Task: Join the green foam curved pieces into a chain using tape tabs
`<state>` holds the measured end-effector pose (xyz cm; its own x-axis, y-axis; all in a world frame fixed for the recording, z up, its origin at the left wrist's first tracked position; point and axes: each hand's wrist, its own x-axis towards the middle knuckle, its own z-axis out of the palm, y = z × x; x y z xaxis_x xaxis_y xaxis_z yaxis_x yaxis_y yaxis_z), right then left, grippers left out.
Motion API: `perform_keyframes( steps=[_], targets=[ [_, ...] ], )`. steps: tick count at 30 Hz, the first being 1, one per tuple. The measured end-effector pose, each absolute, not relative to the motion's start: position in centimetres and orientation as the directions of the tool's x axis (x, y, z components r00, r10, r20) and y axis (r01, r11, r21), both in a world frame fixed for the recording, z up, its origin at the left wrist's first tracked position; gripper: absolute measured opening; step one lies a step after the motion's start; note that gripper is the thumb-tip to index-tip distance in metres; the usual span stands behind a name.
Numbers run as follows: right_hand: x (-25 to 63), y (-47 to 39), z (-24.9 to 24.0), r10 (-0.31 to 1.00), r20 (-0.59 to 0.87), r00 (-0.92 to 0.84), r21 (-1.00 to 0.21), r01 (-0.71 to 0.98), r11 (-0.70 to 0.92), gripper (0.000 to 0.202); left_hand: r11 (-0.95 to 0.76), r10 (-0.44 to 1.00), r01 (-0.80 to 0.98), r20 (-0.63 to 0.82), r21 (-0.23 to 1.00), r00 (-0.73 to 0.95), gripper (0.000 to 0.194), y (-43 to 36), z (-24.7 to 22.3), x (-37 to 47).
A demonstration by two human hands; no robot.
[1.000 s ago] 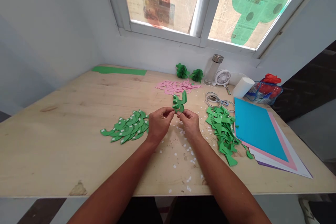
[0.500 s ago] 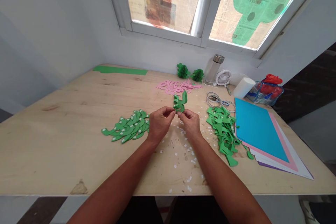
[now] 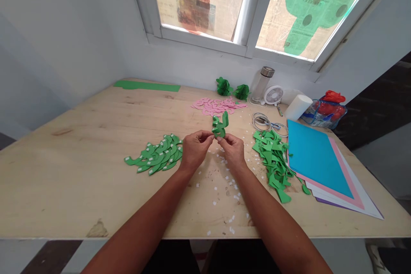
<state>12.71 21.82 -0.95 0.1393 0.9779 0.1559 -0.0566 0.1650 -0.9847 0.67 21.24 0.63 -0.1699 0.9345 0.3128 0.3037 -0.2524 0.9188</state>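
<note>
Between my two hands, near the middle of the table, a curled green paper piece [image 3: 219, 126] stands up from the fingertips. My left hand [image 3: 196, 147] pinches its lower edge from the left, and my right hand [image 3: 233, 147] pinches it from the right. Just left of my left hand lies a pile of curved green pieces with small white squares on them [image 3: 160, 154]. Beyond the held piece are pink paper cutouts [image 3: 216, 105]. Green paper scraps [image 3: 272, 158] are heaped to the right of my right hand.
Coloured sheets [image 3: 317, 158] lie at the right, near scissors [image 3: 278, 126] and tape rings [image 3: 260, 122]. Along the back stand green paper shapes [image 3: 224, 87], a bottle [image 3: 260, 85], a fan [image 3: 273, 95], a white roll [image 3: 300, 107] and a clear bag [image 3: 325, 112]. White bits [image 3: 214, 203] dot the table [image 3: 80, 145].
</note>
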Motion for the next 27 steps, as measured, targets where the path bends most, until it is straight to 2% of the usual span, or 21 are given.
perform_keyframes(
  steps=[27],
  targets=[
    [12.73,21.85,-1.19,0.974,0.182,0.137,-0.982,-0.03,0.188,0.022,-0.197,0.954,0.194,0.234,0.961,-0.187,0.014,21.5,0.44,0.7]
  ],
)
